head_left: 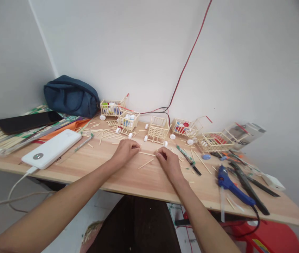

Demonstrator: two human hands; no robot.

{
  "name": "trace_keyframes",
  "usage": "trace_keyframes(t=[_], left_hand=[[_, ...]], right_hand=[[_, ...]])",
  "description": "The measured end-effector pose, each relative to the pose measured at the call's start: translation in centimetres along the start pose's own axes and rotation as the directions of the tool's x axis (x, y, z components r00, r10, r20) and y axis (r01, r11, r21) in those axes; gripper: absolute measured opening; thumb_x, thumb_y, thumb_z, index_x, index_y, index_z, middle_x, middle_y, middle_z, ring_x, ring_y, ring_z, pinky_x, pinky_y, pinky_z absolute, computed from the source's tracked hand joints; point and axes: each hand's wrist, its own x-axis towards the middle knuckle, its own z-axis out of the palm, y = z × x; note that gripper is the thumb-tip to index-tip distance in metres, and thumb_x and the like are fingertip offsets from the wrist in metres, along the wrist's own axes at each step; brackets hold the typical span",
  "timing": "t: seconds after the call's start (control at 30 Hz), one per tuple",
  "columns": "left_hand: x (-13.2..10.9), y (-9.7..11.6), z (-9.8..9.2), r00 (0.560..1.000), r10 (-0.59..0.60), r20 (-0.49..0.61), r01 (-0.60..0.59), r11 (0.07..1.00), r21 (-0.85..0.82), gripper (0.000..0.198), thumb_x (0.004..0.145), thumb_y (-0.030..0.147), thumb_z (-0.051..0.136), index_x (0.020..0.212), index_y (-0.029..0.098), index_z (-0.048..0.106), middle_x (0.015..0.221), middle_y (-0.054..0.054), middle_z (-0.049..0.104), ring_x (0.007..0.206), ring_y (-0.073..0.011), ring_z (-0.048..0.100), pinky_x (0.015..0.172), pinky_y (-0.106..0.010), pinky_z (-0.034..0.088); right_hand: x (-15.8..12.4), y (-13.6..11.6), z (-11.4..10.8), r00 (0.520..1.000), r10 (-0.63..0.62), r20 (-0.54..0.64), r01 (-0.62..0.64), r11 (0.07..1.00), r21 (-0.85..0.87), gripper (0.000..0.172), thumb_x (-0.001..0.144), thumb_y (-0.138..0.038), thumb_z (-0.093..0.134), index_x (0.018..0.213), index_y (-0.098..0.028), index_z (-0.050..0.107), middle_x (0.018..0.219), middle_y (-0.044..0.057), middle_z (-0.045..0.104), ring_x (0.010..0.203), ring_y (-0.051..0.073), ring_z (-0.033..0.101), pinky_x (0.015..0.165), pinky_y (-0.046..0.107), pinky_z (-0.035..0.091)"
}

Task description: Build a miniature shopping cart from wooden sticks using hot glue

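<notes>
Between the left hand (125, 150) and right hand (169, 161), both pinching its ends, a thin, straight wooden stick (147, 153) stretches near the smooth, wood-grained table (139, 182). A loose stick (146, 164) slants closer; beyond stands a slatted cart (158, 132) with round white wheels (165, 143).
</notes>
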Motion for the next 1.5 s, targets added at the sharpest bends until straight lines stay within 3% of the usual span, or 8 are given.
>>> trace_keyframes(t=[0.7, 1.5], left_hand=[[0.03, 0.08, 0.02, 0.999, -0.031, -0.012, 0.031, 0.999, -0.016, 0.015, 0.075, 0.018, 0.059, 0.065, 0.013, 0.070, 0.063, -0.002, 0.068, 0.065, -0.0141, 0.059, 0.061, -0.022, 0.035], [0.04, 0.01, 0.06, 1.000, -0.008, -0.010, 0.008, 1.000, -0.004, 0.018, 0.075, 0.018, 0.058, 0.060, 0.013, 0.066, 0.057, 0.000, 0.060, 0.061, -0.0121, 0.053, 0.060, -0.021, 0.033]], right_hand=[[0.03, 0.21, 0.09, 1.000, 0.006, 0.001, -0.006, 1.000, -0.010, 0.016, 0.081, -0.031, 0.052, 0.069, -0.020, 0.053, 0.065, -0.001, 0.055, 0.062, 0.014, 0.047, 0.061, 0.025, 0.035], [-0.06, 0.17, 0.03, 1.000, 0.011, 0.011, -0.011, 1.000, -0.002, 0.017, 0.082, -0.031, 0.051, 0.069, -0.020, 0.052, 0.066, -0.001, 0.056, 0.062, 0.015, 0.047, 0.061, 0.025, 0.034]])
